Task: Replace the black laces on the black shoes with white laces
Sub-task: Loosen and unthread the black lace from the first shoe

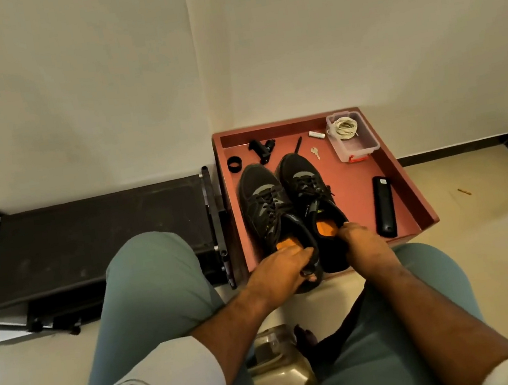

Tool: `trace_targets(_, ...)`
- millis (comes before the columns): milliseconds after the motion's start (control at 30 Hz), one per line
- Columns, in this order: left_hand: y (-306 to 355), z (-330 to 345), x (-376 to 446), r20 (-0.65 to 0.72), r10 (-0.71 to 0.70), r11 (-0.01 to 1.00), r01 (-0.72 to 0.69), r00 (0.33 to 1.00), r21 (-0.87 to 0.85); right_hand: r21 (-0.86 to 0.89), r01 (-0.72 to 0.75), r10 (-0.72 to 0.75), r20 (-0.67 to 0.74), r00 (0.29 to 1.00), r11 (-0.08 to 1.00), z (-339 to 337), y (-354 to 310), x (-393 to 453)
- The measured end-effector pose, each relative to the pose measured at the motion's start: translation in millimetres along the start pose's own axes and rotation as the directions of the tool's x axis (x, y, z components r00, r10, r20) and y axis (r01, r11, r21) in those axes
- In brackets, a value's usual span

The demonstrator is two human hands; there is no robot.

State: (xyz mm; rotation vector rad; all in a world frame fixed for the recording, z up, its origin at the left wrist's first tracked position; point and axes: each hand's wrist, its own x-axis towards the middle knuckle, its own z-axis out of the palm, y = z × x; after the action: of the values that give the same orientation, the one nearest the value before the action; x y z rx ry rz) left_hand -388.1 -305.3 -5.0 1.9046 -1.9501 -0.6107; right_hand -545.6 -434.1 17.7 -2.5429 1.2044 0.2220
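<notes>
Two black shoes point(288, 207) side by side in the red tray point(411, 192), toes far, heels near, still black-laced. Left hand point(277, 271) gripping left heel; right hand point(357, 239) curled round right heel. White laces point(345, 127) coiled in a clear box point(360, 143), far right.

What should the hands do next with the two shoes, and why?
Probably untie one shoe's bow. Both black shoes are still fully laced in black, each heel gripped by a hand: left hand, right hand. The white laces lie untouched in the clear box.
</notes>
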Motion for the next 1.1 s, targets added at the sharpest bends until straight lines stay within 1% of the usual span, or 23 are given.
trace_targets(67,3,-1,6,0.097,-0.041,0.999,0.039,0.994,0.029,-0.052,-0.019,0.02,0.013,1.0,0.998,-7,4,-1)
trace_targets(167,2,-2,6,0.171,-0.071,0.995,0.057,0.983,0.085,-0.133,-0.001,0.012,0.079,0.997,0.991,-9,12,-1)
trace_targets(233,-5,-6,5,0.188,-0.061,0.998,0.054,0.98,0.045,-0.111,0.016,-0.007,0.082,0.997,0.994,-9,10,-3)
trace_targets(267,-8,-11,3,0.174,-0.05,0.998,0.053,0.984,-0.016,-0.068,0.026,-0.023,0.038,0.999,0.997,-9,7,-6)
trace_targets(300,-11,-17,-1,0.116,-0.055,0.992,0.067,0.992,-0.106,-0.017,0.051,-0.052,-0.03,0.998,0.999,-9,3,-8)
trace_targets(333,-12,-22,-4,0.003,-0.092,0.974,0.091,0.996,-0.208,0.039,0.094,-0.09,-0.111,0.99,0.995,-9,-3,-10)
trace_targets(367,-15,-26,-7,-0.135,-0.171,0.939,0.12,0.976,-0.322,0.093,0.145,-0.126,-0.186,0.974,0.985,-11,-11,-10)
trace_targets(400,-19,-28,-8,-0.268,-0.272,0.897,0.143,0.924,-0.418,0.145,0.187,-0.149,-0.238,0.96,0.972,-12,-19,-8)
trace_targets(433,-23,-29,-7,-0.345,-0.375,0.859,0.183,0.86,-0.478,0.198,0.224,-0.167,-0.27,0.948,0.954,-14,-28,-5)
trace_targets(467,-28,-30,-6,-0.349,-0.458,0.826,0.247,0.817,-0.506,0.253,0.254,-0.178,-0.286,0.942,0.934,-14,-37,-1)
trace_targets(500,-32,-30,-5,-0.301,-0.511,0.798,0.314,0.805,-0.514,0.307,0.277,-0.187,-0.293,0.938,0.91,-12,-44,6)
trace_targets(533,-36,-28,-4,-0.237,-0.536,0.782,0.371,0.81,-0.501,0.355,0.288,-0.192,-0.281,0.94,0.89,-10,-51,13)
trace_targets(600,-36,-24,-3,-0.145,-0.545,0.786,0.443,0.826,-0.432,0.418,0.253,-0.184,-0.2,0.962,0.873,-9,-61,31)
trace_targets(633,-35,-20,-2,-0.138,-0.548,0.788,0.454,0.825,-0.415,0.431,0.226,-0.178,-0.148,0.973,0.874,-9,-64,39)
trace_targets(667,-33,-19,-1,-0.161,-0.554,0.786,0.45,0.817,-0.424,0.424,0.211,-0.185,-0.103,0.977,0.881,-11,-67,48)
trace_targets(733,-32,-20,-1,-0.23,-0.559,0.788,0.425,0.796,-0.445,0.362,0.219,-0.223,-0.031,0.974,0.906,-15,-72,64)
trace_targets(767,-33,-20,0,-0.248,-0.55,0.799,0.416,0.797,-0.435,0.321,0.23,-0.247,0.013,0.969,0.919,-17,-74,71)
trace_targets(833,-35,-21,-2,-0.239,-0.519,0.826,0.41,0.82,-0.387,0.204,0.249,-0.277,0.121,0.953,0.947,-21,-77,79)
trace_targets(867,-36,-21,-4,-0.22,-0.504,0.839,0.414,0.835,-0.352,0.153,0.254,-0.276,0.144,0.95,0.955,-22,-78,82)
trace_targets(900,-37,-21,-5,-0.197,-0.485,0.855,0.414,0.852,-0.312,0.128,0.245,-0.262,0.146,0.954,0.961,-22,-79,84)
trace_targets(967,-39,-19,-8,-0.14,-0.458,0.873,0.414,0.878,-0.259,0.141,0.208,-0.225,0.116,0.967,0.968,-22,-77,85)
trace_targets(1033,-39,-18,-9,-0.11,-0.485,0.845,0.432,0.867,-0.316,0.15,0.192,-0.206,0.081,0.975,0.97,-24,-74,83)
trace_targets(1100,-40,-17,-7,-0.141,-0.542,0.794,0.449,0.828,-0.41,0.168,0.175,-0.187,0.058,0.981,0.97,-23,-72,80)
